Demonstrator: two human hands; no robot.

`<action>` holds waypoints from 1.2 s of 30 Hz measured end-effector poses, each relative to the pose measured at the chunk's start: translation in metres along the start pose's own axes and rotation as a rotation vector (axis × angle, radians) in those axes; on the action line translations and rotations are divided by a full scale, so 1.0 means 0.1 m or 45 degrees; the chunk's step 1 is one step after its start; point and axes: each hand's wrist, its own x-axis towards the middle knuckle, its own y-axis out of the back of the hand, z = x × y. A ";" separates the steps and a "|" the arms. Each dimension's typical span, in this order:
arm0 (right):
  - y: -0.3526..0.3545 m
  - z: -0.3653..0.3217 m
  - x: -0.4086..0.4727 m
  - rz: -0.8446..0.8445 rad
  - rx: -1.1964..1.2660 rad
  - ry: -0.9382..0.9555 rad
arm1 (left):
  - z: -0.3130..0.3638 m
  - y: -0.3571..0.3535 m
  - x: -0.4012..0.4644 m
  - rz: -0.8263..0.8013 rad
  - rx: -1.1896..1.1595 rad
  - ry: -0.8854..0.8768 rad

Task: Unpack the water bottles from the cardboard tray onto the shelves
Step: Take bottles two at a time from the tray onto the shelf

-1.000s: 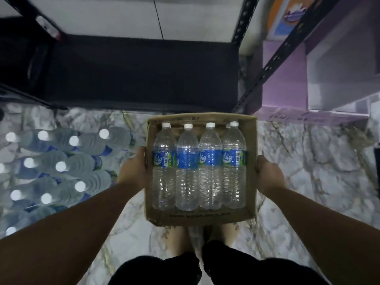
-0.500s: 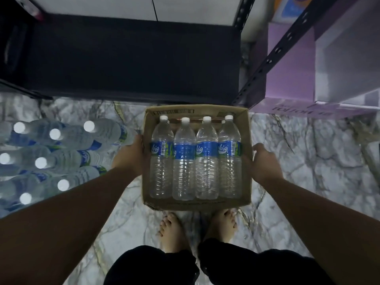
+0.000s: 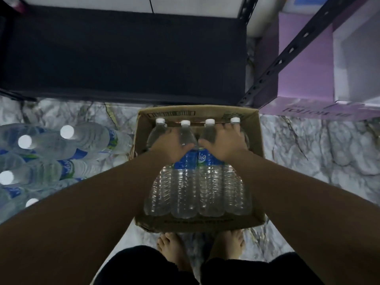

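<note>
1. While the cardboard tray (image 3: 197, 224) sat on the marble floor (image 3: 308, 161) just in front of the person's bare feet (image 3: 170, 247), both hands reached down into it.
2. Four water bottles (image 3: 183, 192) stood in a row inside the tray, white caps toward the far wall.
3. The left hand (image 3: 170, 147) had its grip curled round the shoulders of the two left bottles.
4. The right hand (image 3: 224, 144) had its grip clamped on the two right bottles, one finger (image 3: 236, 128) up by the rightmost cap.
5. The dark shelf (image 3: 123, 58) lay just beyond the tray's far edge.
6. More bottles (image 3: 61, 153) stood on the floor to the left, near the tray.
7. A purple box (image 3: 304, 75) sat at the far right, behind a black upright (image 3: 287, 52).
</note>
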 end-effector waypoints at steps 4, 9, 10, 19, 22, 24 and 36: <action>0.02 -0.12 0.39 -0.310 -0.229 -0.119 | 0.10 0.14 0.35 -0.262 0.325 0.099; 0.12 -0.11 0.34 -0.288 0.149 -0.206 | 0.02 0.17 0.40 -0.362 -0.268 0.132; 0.12 -0.08 0.27 -0.254 0.261 -0.189 | 0.00 0.16 0.35 -0.358 -0.394 0.129; 0.20 0.21 -0.17 -0.199 1.145 -0.045 | -0.07 0.12 -0.19 -0.395 -0.990 0.138; 0.11 0.12 -0.25 -0.057 1.208 -0.075 | -0.01 0.08 -0.32 -0.319 -1.109 0.143; 0.09 0.01 -0.32 -0.059 1.260 -0.106 | 0.01 0.05 -0.37 -0.223 -1.169 0.167; 0.59 -0.35 -0.98 0.181 1.187 0.047 | 0.13 0.60 -1.09 0.139 -1.233 -0.060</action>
